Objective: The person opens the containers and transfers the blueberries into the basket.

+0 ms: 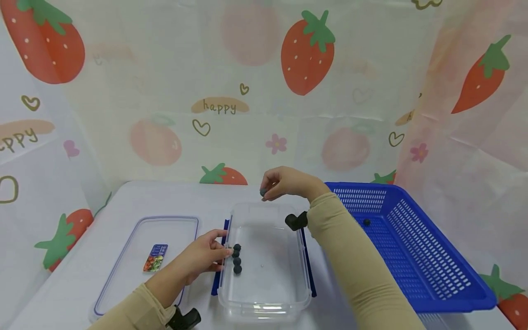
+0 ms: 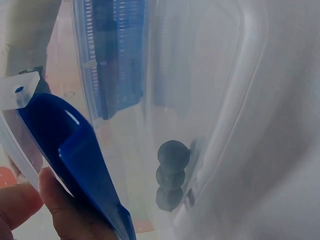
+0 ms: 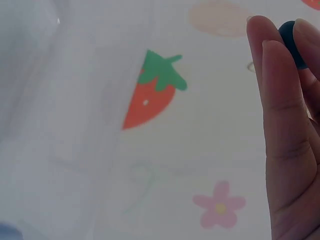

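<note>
A clear plastic container (image 1: pixel 270 256) with blue side clasps (image 1: pixel 308 263) stands in the middle of the table in the head view. My left hand (image 1: pixel 206 256) grips its left wall, with the thumb over the rim and the fingers outside by the blue clasp (image 2: pixel 82 160). Along that wall lie several small dark balls (image 1: pixel 237 261), lined up in a row; the left wrist view shows some of these balls (image 2: pixel 173 156) through the plastic. Above the container's far end, my right hand (image 1: pixel 284 184) pinches another small dark ball (image 3: pixel 292 42) between thumb and fingertips.
To the right stands a blue plastic basket (image 1: pixel 449 256) with one dark ball (image 1: pixel 366 222) in it. A clear lid with a blue seal (image 1: pixel 123 256) lies on the left, bearing a small printed label (image 1: pixel 156 257). Strawberry-patterned cloth (image 1: pixel 264 59) hangs behind the white table.
</note>
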A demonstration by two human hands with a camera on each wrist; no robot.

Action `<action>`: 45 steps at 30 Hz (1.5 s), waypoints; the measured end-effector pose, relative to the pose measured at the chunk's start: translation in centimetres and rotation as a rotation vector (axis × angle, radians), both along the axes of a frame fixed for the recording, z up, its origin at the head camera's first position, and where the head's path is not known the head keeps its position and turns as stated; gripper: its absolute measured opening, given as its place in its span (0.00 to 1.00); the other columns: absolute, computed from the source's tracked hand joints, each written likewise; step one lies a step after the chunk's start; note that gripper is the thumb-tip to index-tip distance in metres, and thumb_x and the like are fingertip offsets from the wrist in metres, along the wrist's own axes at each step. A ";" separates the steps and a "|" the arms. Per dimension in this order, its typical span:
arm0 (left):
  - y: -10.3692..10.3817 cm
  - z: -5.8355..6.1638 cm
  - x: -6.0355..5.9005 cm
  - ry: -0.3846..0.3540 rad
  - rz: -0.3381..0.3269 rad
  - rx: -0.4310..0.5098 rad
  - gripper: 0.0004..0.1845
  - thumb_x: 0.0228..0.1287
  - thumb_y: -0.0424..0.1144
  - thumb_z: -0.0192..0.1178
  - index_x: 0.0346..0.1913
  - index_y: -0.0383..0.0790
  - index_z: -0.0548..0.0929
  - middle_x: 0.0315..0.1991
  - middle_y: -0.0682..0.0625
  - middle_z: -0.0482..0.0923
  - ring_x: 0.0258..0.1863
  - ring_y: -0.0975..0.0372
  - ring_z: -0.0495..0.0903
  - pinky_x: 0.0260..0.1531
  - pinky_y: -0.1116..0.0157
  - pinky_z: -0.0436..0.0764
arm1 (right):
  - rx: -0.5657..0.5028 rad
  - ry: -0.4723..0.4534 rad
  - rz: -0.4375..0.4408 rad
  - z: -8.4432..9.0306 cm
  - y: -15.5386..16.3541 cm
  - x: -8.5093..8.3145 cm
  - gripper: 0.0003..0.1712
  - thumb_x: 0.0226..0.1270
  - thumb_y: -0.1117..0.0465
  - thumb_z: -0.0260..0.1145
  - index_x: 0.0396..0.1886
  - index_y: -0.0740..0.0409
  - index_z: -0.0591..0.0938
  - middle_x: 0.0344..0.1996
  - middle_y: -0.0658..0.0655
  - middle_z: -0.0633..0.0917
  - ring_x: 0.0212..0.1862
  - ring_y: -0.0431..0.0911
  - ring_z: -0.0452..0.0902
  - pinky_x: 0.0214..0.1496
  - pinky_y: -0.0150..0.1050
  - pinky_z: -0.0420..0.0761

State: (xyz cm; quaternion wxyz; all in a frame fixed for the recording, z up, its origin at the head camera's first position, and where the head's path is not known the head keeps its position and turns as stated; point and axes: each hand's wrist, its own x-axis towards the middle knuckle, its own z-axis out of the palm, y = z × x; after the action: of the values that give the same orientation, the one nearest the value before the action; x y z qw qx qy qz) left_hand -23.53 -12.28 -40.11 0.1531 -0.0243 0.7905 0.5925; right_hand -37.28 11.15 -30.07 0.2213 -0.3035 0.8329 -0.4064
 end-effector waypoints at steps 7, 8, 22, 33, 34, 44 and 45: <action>0.0 -0.1 0.0 -0.002 0.004 0.010 0.31 0.58 0.37 0.62 0.64 0.43 0.64 0.36 0.41 0.76 0.30 0.58 0.75 0.31 0.64 0.82 | -0.029 0.019 -0.048 1.3 4.4 0.4 0.06 0.57 0.69 0.65 0.35 0.64 0.77 0.37 0.63 0.81 0.44 0.54 0.80 0.47 0.41 0.80; 0.0 -0.1 0.0 0.000 0.002 0.010 0.31 0.58 0.37 0.62 0.64 0.43 0.64 0.36 0.41 0.76 0.30 0.58 0.75 0.31 0.64 0.82 | -0.033 0.025 -0.063 1.4 5.1 0.4 0.07 0.57 0.69 0.65 0.35 0.64 0.77 0.37 0.64 0.81 0.44 0.55 0.80 0.46 0.41 0.80; -0.2 -0.3 -0.1 0.008 -0.014 0.018 0.31 0.59 0.34 0.61 0.65 0.41 0.63 0.35 0.42 0.76 0.29 0.58 0.74 0.31 0.63 0.82 | -0.007 0.023 -0.257 0.0 15.2 0.4 0.13 0.57 0.66 0.65 0.40 0.68 0.75 0.38 0.62 0.81 0.46 0.57 0.78 0.49 0.46 0.78; -0.2 -0.3 -0.3 0.006 -0.011 0.023 0.32 0.58 0.35 0.61 0.65 0.42 0.63 0.36 0.42 0.76 0.30 0.58 0.75 0.32 0.63 0.82 | -0.063 -0.077 -0.344 -2.6 18.3 -0.4 0.15 0.57 0.72 0.63 0.42 0.75 0.71 0.35 0.60 0.82 0.44 0.53 0.79 0.48 0.45 0.79; -0.2 -0.3 -0.3 0.005 -0.008 0.023 0.31 0.58 0.35 0.61 0.65 0.43 0.63 0.36 0.42 0.76 0.30 0.58 0.75 0.32 0.63 0.82 | -0.065 -0.083 -0.346 -2.8 18.5 -0.5 0.15 0.57 0.73 0.63 0.42 0.75 0.71 0.34 0.59 0.82 0.43 0.52 0.80 0.48 0.45 0.79; -0.1 -0.2 -0.3 0.002 -0.003 0.011 0.31 0.58 0.36 0.62 0.65 0.43 0.63 0.36 0.42 0.76 0.30 0.58 0.75 0.31 0.64 0.82 | 0.044 -0.080 -0.373 -4.4 19.5 -0.7 0.11 0.56 0.69 0.65 0.38 0.68 0.74 0.34 0.58 0.81 0.44 0.55 0.78 0.50 0.50 0.77; -0.1 -0.2 -0.3 0.002 -0.002 0.011 0.31 0.58 0.36 0.62 0.65 0.43 0.63 0.36 0.42 0.76 0.30 0.58 0.75 0.32 0.64 0.82 | 0.071 -0.072 -0.376 -4.5 19.5 -0.7 0.12 0.56 0.68 0.66 0.37 0.67 0.75 0.34 0.58 0.81 0.43 0.56 0.77 0.50 0.49 0.77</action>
State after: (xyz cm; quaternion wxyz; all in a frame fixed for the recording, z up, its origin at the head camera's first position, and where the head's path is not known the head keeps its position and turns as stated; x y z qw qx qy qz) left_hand -23.82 -12.41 -40.32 0.1533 -0.0221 0.7874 0.5967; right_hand -38.00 30.63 -34.52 0.1817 -0.1199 0.8804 -0.4213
